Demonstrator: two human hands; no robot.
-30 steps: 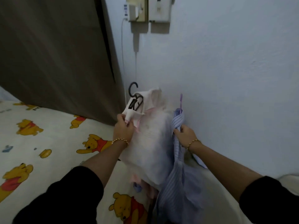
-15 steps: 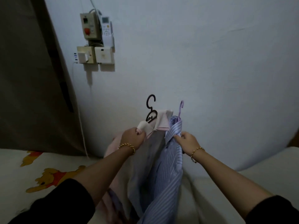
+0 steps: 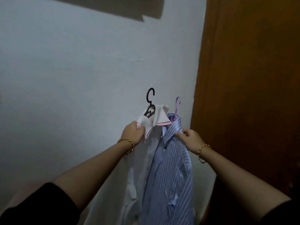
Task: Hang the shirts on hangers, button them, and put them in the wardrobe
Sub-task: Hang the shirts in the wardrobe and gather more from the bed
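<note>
A white shirt (image 3: 146,153) with a pink-edged collar hangs on a black hanger (image 3: 150,102). My left hand (image 3: 133,133) grips it at the collar. Beside it, to the right, a blue striped shirt (image 3: 172,172) hangs on a lilac hanger (image 3: 177,105). My right hand (image 3: 190,139) grips this shirt at its shoulder, just below the collar. Both shirts are held up in the air in front of the pale wall, touching each other, hooks pointing up.
A brown wooden panel (image 3: 250,78), a door or wardrobe side, fills the right of the view. A pale wall (image 3: 81,70) is behind the shirts. A dark shadow (image 3: 129,8) crosses the wall's top.
Both hands have lifted the two shirts higher. My view has swung right, away from the bed and wall sockets, and the brown wooden panel has come into sight.
</note>
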